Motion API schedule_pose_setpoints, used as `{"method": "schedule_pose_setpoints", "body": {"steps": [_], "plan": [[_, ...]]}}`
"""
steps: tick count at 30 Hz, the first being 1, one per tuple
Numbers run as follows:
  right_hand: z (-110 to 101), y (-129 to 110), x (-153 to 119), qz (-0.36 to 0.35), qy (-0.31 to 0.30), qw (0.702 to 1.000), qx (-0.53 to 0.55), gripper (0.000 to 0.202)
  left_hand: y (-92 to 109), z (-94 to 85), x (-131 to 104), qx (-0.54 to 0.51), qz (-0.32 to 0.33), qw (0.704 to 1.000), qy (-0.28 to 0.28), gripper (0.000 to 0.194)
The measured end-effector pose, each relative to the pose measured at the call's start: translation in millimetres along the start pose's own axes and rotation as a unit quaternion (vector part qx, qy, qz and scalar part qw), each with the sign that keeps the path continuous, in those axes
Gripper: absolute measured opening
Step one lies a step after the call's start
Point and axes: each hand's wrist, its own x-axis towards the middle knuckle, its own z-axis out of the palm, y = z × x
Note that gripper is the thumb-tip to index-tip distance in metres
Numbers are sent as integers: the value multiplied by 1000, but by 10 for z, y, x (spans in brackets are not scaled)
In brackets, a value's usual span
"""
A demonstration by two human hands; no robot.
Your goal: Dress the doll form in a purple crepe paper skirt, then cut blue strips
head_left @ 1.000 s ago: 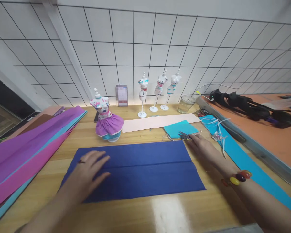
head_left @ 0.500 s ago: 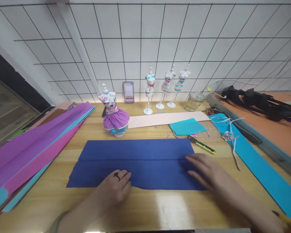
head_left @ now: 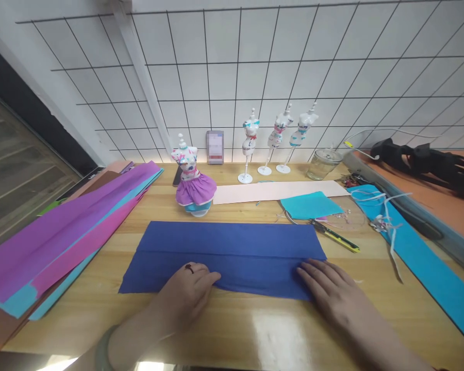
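Note:
A navy blue fabric piece (head_left: 232, 239) lies spread crosswise on the table, with a crease running along its length. At its front edge, left of the middle, my left hand (head_left: 185, 293) has its fingers curled together on the fabric and the thumb along the edge; a dark ring is on one finger. The fingertips are partly hidden, and the edge is wavy beside them. My right hand (head_left: 338, 291) lies palm down over the fabric's front right corner, fingers stretched out, covering that corner.
Behind the fabric stand a small mannequin in a purple skirt (head_left: 196, 188) and several bare mannequins, with a phone (head_left: 215, 147) and a glass jar (head_left: 324, 164). A yellow-black cutter (head_left: 336, 236) lies near a turquoise cloth (head_left: 311, 205). Coloured sheets (head_left: 81, 221) lie left, a blue strip (head_left: 425, 257) right.
My right hand has come down flat on the fabric's right corner, and that end has shifted slightly. My left hand stays at the front edge. The camera view has turned a little left.

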Motion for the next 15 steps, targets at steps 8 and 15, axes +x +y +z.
{"method": "schedule_pose_setpoints", "body": {"steps": [8, 15], "plan": [[-103, 307, -242, 107, -48, 986, 116, 36, -161, -84, -187, 89, -28, 994, -62, 59], [30, 399, -422, 176, -64, 958, 217, 32, -507, -318, -515, 93, -110, 986, -89, 43]]}}
